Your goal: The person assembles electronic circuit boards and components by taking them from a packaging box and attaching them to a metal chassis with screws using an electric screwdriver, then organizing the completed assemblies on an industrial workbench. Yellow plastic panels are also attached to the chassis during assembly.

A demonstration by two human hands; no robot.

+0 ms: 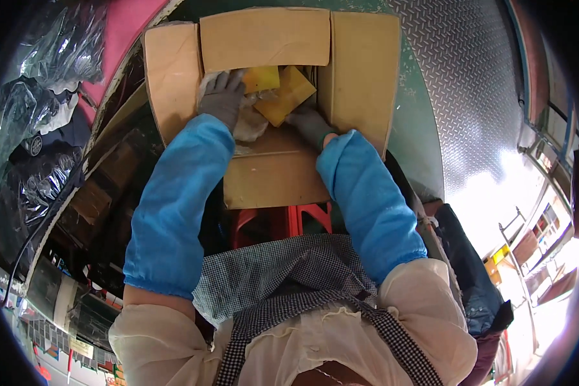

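Observation:
An open cardboard box stands in front of me with its flaps folded out. Inside lie a yellow square piece, tilted on its corner, and a second yellow piece beside it. Crumpled clear plastic sits around and below them on the left. My left hand, in a grey glove, rests with spread fingers on the plastic at the box's left side, close to the second piece. My gloved right hand grips the tilted square piece near its lower right edge; its fingertips are partly hidden behind the piece.
A red stool shows beneath the box's near flap. To the left are plastic-wrapped dark goods and a pink surface. A green surface and metal tread plate are on the right, with a dark blue bundle nearer.

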